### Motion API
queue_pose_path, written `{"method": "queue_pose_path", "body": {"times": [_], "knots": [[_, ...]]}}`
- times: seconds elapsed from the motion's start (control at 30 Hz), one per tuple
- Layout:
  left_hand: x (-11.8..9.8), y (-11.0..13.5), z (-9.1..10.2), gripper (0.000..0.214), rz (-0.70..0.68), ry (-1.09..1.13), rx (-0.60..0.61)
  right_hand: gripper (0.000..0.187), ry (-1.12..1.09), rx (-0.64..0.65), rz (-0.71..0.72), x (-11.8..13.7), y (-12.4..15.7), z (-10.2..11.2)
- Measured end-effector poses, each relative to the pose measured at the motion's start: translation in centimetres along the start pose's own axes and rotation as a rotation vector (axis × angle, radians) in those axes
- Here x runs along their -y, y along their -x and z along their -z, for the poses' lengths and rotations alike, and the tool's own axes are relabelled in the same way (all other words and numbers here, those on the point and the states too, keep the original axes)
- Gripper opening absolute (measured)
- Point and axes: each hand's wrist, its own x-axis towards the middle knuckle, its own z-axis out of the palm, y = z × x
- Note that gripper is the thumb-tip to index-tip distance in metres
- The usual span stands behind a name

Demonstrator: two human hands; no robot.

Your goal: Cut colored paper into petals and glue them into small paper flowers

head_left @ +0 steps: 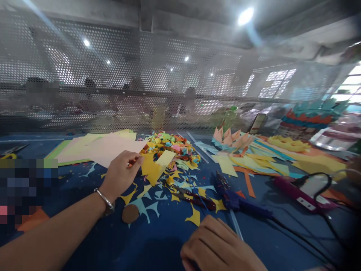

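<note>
My left hand [122, 173], with a silver bracelet on its wrist, has thumb and fingers closed at the edge of a yellow paper piece [149, 169]. A pale yellow strip [166, 160] overlaps that piece. Just behind the hand lies a large pale pink sheet [104, 145] on a stack of paper. My right hand [214, 244] is at the bottom with fingers curled under; whatever may be in them is hidden. Ahead of it lie dark red-handled scissors [197, 198] and a blue glue gun [239, 203]. A brown disc [130, 213] lies below my left hand.
A heap of colourful paper scraps [169, 145] sits mid-table. Paper crowns [231, 139], coloured strips [262, 162], a phone [257, 123] and a magenta power strip [304, 194] with cables are to the right. A perforated metal screen [169, 75] stands behind the blue table [160, 244].
</note>
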Motion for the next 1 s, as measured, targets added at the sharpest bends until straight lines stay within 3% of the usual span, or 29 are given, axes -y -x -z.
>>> {"method": "queue_pose_path", "body": {"times": [0.2, 0.33, 0.5, 0.6, 0.8, 1.0], "knots": [[0.5, 0.1, -0.2, 0.030, 0.088, 0.204, -0.062, 0.017, -0.014, 0.132, 0.019, 0.1, -4.0, 1.9], [0.6, 0.1, -0.5, 0.027, 0.138, 0.381, -0.101, 0.016, -0.146, 0.211, -0.190, -1.9, -6.7, 2.4], [0.5, 0.0, -0.8, 0.023, 0.199, 0.539, -0.053, 0.013, -0.197, 0.235, -0.416, -5.2, -8.4, 0.8], [0.7, 0.0, -1.1, 0.027, 0.241, 0.611, -0.065, 0.012, -0.216, 0.272, -0.353, -5.3, -8.7, -0.4], [0.4, 0.2, -1.7, 0.031, 0.283, 0.718, 0.022, 0.015, -0.150, 0.425, -0.087, -1.7, -9.6, -2.0], [-0.2, 0.4, -1.5, 0.027, 0.234, 0.600, 0.084, 0.026, -0.066, 0.421, 0.065, -0.3, -9.8, -3.4]]}}
